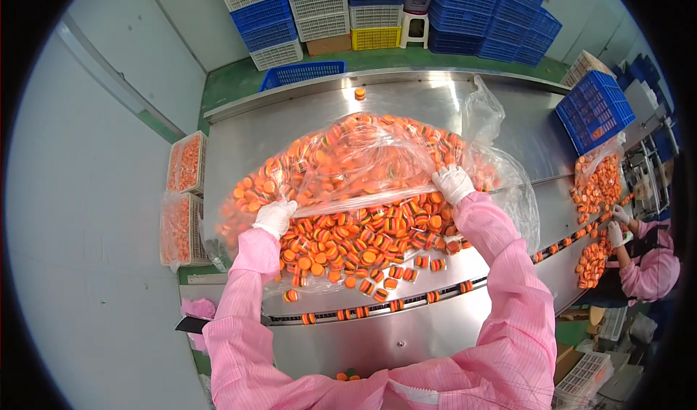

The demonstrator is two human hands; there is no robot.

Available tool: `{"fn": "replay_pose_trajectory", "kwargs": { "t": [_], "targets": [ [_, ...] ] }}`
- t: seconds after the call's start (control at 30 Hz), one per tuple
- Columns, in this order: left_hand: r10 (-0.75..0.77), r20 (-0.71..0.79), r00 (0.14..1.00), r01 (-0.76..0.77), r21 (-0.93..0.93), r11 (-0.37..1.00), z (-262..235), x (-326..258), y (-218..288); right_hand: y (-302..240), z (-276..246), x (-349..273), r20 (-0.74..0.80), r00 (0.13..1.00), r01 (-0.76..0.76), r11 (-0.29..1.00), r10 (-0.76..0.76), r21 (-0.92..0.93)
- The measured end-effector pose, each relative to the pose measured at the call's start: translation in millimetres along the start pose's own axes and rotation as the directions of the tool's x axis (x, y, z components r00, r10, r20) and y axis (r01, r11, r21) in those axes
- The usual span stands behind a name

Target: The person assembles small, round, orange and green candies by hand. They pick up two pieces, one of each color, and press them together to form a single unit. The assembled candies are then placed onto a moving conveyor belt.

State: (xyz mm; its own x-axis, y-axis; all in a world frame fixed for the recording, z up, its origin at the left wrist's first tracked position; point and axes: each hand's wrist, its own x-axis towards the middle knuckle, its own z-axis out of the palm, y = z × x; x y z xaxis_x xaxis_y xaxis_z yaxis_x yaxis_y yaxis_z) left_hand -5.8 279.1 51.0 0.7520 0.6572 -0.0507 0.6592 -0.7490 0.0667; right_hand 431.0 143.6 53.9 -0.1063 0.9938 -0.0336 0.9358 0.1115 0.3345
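Observation:
A large clear plastic bag (363, 149) lies on the steel table, with many orange striped round candies in and under it. My left hand (275, 218), in a white glove, is closed on the left part of the bag's edge. On the right, my gloved right hand (454, 183) grips the same edge, which is stretched between both hands. Loose candies (363, 239) spill from the bag toward me, some in small clear wrappers. Several single candies (396, 305) sit along a narrow conveyor track (421, 299) between the pile and my body.
Candy-filled crates (190, 163) stand left of the table. A blue crate (594, 111) tilts over another candy heap (597, 181) at the right, where a co-worker's gloved hands (617, 225) are at the track. Stacked crates (319, 14) line the back; a blue basket (301, 74) lies behind the table's raised edge.

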Motion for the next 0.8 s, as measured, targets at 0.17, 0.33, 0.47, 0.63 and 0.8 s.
{"fn": "replay_pose_trajectory", "kwargs": {
  "t": [0.17,0.33,0.47,0.63,0.8],
  "targets": [
    [-0.113,-0.033,0.993,0.099,-0.284,0.954,11.7,12.5,-40.3,9.9,-31.2,18.3,0.061,0.996,-0.062,0.997,0.059,0.041],
    [-0.156,-0.089,0.984,0.131,-0.237,0.963,-34.0,38.7,-44.3,35.1,-52.3,41.7,0.008,0.990,-0.140,0.989,0.140,0.044],
    [-0.216,-0.111,0.970,0.193,-0.187,0.963,-64.5,51.3,-45.7,52.8,-49.7,69.5,-0.092,0.983,-0.153,0.986,0.159,0.067],
    [-0.233,-0.252,0.939,0.168,-0.253,0.953,-55.1,72.9,-52.8,62.3,-45.4,105.2,-0.049,0.958,-0.276,0.954,0.283,0.118],
    [-0.331,-0.297,0.896,0.239,-0.304,0.922,-59.1,82.7,-47.6,-16.9,-82.9,135.3,-0.239,0.914,-0.317,0.944,0.329,0.087]
  ]
}}
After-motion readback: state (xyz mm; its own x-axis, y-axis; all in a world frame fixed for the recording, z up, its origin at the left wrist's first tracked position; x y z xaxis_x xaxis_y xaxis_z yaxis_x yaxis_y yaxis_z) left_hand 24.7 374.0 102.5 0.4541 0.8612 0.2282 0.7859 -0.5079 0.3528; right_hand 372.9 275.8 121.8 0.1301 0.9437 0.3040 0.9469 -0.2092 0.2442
